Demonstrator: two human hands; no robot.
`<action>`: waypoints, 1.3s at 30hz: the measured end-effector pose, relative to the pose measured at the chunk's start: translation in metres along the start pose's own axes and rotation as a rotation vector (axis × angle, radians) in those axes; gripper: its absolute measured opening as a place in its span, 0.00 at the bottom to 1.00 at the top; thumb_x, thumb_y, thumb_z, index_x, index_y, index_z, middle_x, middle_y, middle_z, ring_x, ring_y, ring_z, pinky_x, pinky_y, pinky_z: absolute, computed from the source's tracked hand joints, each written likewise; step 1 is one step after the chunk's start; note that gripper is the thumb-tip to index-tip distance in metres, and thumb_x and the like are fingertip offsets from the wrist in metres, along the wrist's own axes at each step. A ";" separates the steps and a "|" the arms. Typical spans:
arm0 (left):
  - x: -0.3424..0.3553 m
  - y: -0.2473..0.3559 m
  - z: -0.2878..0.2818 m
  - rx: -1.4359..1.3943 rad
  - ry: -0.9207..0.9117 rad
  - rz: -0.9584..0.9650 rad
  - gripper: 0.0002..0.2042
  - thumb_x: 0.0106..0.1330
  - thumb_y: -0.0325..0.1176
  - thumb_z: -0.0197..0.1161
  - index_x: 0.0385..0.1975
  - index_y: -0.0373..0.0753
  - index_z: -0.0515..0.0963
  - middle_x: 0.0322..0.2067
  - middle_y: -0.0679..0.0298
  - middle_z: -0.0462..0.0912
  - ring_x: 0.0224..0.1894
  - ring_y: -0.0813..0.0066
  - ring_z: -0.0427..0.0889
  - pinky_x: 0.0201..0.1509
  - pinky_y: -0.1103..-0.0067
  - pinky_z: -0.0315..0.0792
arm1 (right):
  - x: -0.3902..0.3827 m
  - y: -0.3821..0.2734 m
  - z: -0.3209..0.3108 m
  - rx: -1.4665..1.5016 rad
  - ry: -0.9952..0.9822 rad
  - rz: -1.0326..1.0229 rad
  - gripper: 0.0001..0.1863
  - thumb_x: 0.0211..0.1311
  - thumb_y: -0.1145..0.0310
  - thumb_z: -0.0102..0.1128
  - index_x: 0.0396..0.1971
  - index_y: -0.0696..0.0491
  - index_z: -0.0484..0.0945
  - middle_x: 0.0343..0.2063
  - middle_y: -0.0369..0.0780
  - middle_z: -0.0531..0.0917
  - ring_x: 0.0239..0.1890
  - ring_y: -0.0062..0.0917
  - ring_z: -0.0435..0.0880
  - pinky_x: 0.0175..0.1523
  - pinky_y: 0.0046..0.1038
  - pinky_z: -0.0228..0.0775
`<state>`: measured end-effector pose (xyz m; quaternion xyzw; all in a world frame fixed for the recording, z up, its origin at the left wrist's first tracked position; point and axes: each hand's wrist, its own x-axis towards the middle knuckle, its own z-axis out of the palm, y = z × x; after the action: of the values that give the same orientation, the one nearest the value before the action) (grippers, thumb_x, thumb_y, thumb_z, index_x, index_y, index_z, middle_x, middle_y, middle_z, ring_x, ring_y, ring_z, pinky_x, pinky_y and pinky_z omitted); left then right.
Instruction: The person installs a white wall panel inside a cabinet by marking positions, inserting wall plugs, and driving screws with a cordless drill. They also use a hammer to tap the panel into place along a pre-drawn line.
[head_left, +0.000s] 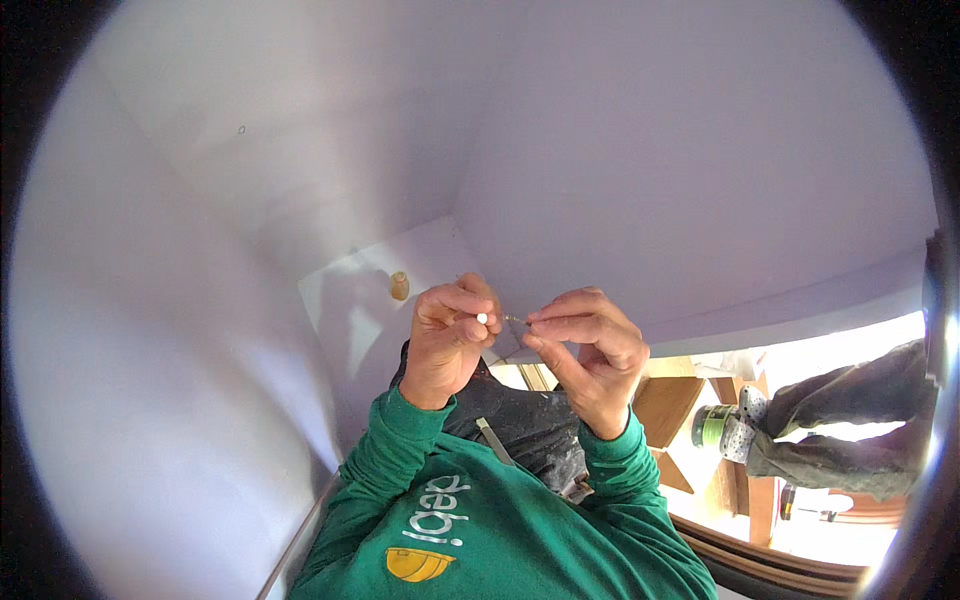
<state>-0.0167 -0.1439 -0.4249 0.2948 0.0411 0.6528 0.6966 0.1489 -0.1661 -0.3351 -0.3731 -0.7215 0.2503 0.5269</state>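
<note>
My left hand (447,335) is closed in a pinch round a small white round-ended piece (482,318). Just to its right, the thumb and fingertips of my right hand (592,345) grip a thin, screw-like metal piece (515,319). That piece points toward my left hand; its exact kind is too small to make out. Both hands are raised close together in front of my chest, below the corner of the walls. A flat grey tool (494,441) shows against my dark, stained trousers (545,430).
Pale walls (700,170) rise around me. A small brown rounded thing (399,286) is on a white surface (345,285) beyond my left hand. Low at right are wooden pieces (668,410), a green-and-white can (711,427) and another person's dark-trousered legs (850,420) in spotted shoes.
</note>
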 end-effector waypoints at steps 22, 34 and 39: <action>0.045 -0.048 0.070 0.008 -0.263 0.032 0.10 0.59 0.32 0.79 0.39 0.38 0.89 0.33 0.63 0.81 0.34 0.77 0.76 0.36 0.80 0.70 | -0.007 -0.028 -0.075 -0.400 0.136 -0.404 0.17 0.39 0.80 0.79 0.34 0.54 0.88 0.38 0.38 0.88 0.37 0.30 0.86 0.39 0.29 0.80; 0.052 -0.059 0.063 0.004 -0.255 -0.002 0.10 0.66 0.37 0.74 0.38 0.39 0.87 0.31 0.66 0.78 0.32 0.77 0.74 0.33 0.80 0.67 | -0.008 -0.018 -0.073 -0.463 0.150 -0.400 0.17 0.40 0.80 0.80 0.34 0.54 0.88 0.37 0.38 0.88 0.38 0.30 0.86 0.38 0.28 0.80; 0.052 -0.055 0.067 0.021 -0.240 -0.098 0.11 0.66 0.44 0.73 0.40 0.46 0.88 0.26 0.74 0.70 0.30 0.81 0.67 0.34 0.80 0.63 | -0.012 -0.024 -0.079 -0.436 0.208 -0.358 0.17 0.40 0.80 0.79 0.34 0.54 0.87 0.37 0.38 0.87 0.37 0.30 0.86 0.38 0.29 0.79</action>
<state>0.0692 -0.1181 -0.3783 0.3757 -0.0210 0.5776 0.7244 0.2191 -0.1923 -0.2991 -0.3680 -0.7546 -0.0471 0.5413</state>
